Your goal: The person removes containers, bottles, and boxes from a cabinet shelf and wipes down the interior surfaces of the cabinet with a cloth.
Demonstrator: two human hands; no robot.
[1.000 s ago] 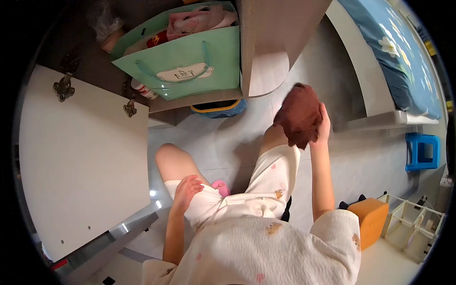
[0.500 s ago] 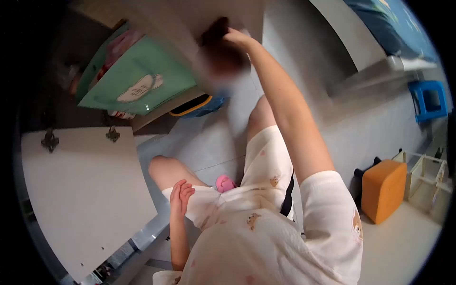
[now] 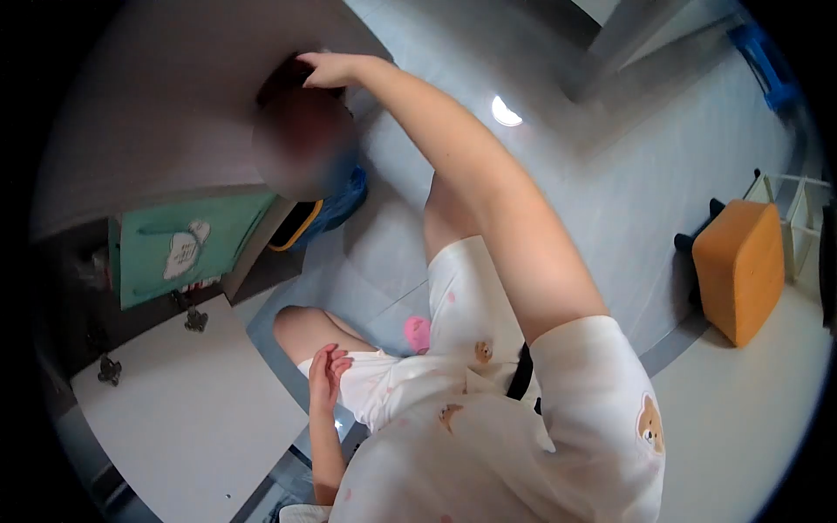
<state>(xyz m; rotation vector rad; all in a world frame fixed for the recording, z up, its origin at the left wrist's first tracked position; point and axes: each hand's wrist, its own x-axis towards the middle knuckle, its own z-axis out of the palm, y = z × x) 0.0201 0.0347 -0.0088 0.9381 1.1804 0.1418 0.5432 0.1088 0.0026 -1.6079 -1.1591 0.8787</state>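
Observation:
My right hand reaches far forward and to the left, its fingers closed at the edge of a dark reddish-brown thing. That thing is against or in front of a pale panel, and a blurred patch below it hides its shape, so I cannot tell its kind. My left hand lies by my left thigh on the white shorts, fingers loosely apart, palm partly showing, holding nothing.
An open white cabinet door with metal hinges is at lower left. Behind it stands a green paper bag. A blue-lined bin with a yellow rim, a pink slipper, an orange stool and a blue stool surround me.
The view has turned and shifted. My right hand, with the dark reddish-brown thing, now appears farther left in view. My left hand stays by the thigh.

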